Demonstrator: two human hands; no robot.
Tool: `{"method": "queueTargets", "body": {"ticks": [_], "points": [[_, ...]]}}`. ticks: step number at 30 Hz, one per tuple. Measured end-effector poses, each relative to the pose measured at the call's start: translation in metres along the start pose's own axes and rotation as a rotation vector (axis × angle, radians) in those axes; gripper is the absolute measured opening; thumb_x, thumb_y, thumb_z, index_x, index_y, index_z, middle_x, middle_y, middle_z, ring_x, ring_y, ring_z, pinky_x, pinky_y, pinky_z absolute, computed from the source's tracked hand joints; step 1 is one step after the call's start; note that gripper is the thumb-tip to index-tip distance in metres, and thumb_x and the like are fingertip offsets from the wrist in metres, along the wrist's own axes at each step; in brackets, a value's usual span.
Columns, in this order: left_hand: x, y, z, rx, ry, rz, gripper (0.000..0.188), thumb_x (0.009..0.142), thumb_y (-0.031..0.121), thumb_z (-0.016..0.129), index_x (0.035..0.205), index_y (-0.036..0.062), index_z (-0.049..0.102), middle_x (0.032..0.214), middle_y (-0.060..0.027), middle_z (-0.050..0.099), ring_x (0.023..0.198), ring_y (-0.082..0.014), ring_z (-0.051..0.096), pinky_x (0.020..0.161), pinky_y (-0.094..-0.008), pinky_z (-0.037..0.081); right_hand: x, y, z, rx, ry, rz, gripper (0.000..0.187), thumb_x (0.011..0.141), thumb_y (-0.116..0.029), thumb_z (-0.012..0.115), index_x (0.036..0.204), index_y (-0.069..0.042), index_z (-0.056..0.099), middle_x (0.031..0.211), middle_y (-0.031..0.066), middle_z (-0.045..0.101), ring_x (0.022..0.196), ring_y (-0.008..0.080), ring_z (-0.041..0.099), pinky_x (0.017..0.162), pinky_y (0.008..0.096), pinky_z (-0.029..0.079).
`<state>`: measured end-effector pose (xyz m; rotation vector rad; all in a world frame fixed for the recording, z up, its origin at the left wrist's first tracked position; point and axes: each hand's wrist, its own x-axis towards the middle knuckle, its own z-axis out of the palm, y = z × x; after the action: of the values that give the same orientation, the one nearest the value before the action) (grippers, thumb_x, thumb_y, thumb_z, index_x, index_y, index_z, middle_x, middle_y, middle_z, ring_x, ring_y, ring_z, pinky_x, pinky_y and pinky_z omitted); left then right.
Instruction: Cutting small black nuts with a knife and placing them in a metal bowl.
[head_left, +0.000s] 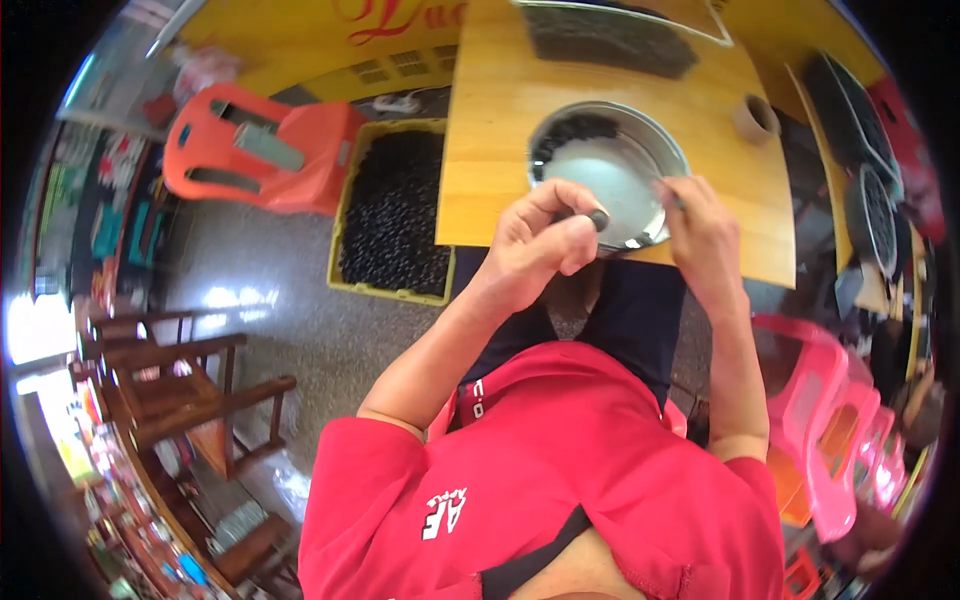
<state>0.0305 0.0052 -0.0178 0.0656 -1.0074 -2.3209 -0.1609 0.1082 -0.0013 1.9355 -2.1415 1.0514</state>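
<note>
My left hand (545, 240) is closed in a pinch on a small dark round piece (598, 218), held over the near rim of a round metal basin (672, 150). Inside the basin, a cluster of black pieces (583, 128) lies toward the far left, and its pale bottom shows elsewhere. At the basin's right rim my right hand (706, 238) has its fingers pressed together. A bit of something thin and greenish (678, 201) shows at those fingertips, too small and blurred to name.
The basin stands on a wooden table (485, 180). A dark, light-rimmed tray (610, 42) lies at its far end, a brown cup (755, 120) at the right. A yellow crate (337, 262) of black round pieces sits left, by an orange plastic chair (330, 140). Pink chairs (825, 420) stand right.
</note>
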Motion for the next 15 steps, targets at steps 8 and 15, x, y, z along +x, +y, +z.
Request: {"method": "queueTargets", "body": {"ticks": [8,15], "points": [[-0.050,0.054,-0.128,-0.234,0.551,0.109,0.016,0.091,0.018,0.056,0.083,0.0038,0.057,0.086,-0.0090,0.054,0.060,-0.0132,0.047,0.048,-0.0216,0.036,-0.002,0.004,0.000,0.091,-0.039,0.213,0.014,0.094,-0.009,0.057,0.097,0.003,0.062,0.088,0.0143,0.061,0.073,0.0236,0.059,0.064,0.0314,0.045],[-0.094,0.048,-0.285,-0.465,0.994,0.216,0.083,0.095,0.051,0.043,0.144,-0.0071,0.010,0.144,-0.0288,0.026,0.131,-0.0458,0.033,0.109,-0.0580,0.027,-0.003,0.000,0.005,0.040,-0.019,0.194,0.012,0.093,-0.009,0.057,0.096,0.002,0.062,0.089,0.0140,0.061,0.073,0.0257,0.060,0.064,0.0321,0.046]]}}
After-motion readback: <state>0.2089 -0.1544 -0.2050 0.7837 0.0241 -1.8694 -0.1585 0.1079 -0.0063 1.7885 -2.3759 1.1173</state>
